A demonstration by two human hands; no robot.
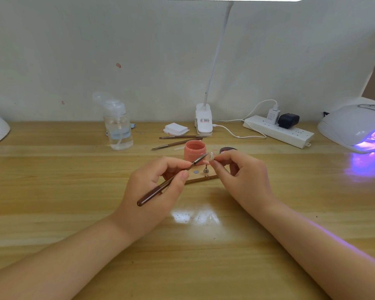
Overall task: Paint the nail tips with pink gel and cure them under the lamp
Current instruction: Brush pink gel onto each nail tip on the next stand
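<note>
The fingers (pixel 183 175) of the left hand (pixel 154 189) are curled around a brush (pixel 171 180), pinching its metal ferrule between thumb and forefinger; the dark brown handle slants down and back over the base of the thumb, and the bristle end points up and to the right. The fingers of the right hand (pixel 240 176) pinch a small clear nail tip (pixel 212 156), held upright between thumb and forefinger, with the other fingers loosely curled behind. The brush point sits just beside the nail tip; whether they touch cannot be told. The nail tip looks pale and glossy, with no plain pink on it at this size.

Both hands hover above the wooden surface (pixel 74 191), wrists low, forearms running in from the lower corners.

Directly beyond the fingers stands an open pot of pink gel (pixel 194 153), filled with pink up to its rim. Its dark lid (pixel 227 150) lies just to the right, partly hidden by the right hand. Under the hands lies a small wooden holder board (pixel 200 178) with a metal stand (pixel 206 169) upright on it and a small grey disc (pixel 196 172) beside that.

Farther back lie two spare brushes (pixel 178 140), a stack of white pads (pixel 175 128), a clear pump bottle (pixel 118 126), the clip base of a white desk lamp (pixel 204 122) and a white power strip (pixel 277 131) with plugs in it. At the right edge sits the white curing lamp (pixel 353 126), its mouth glowing violet and casting purple light on the surface.
</note>
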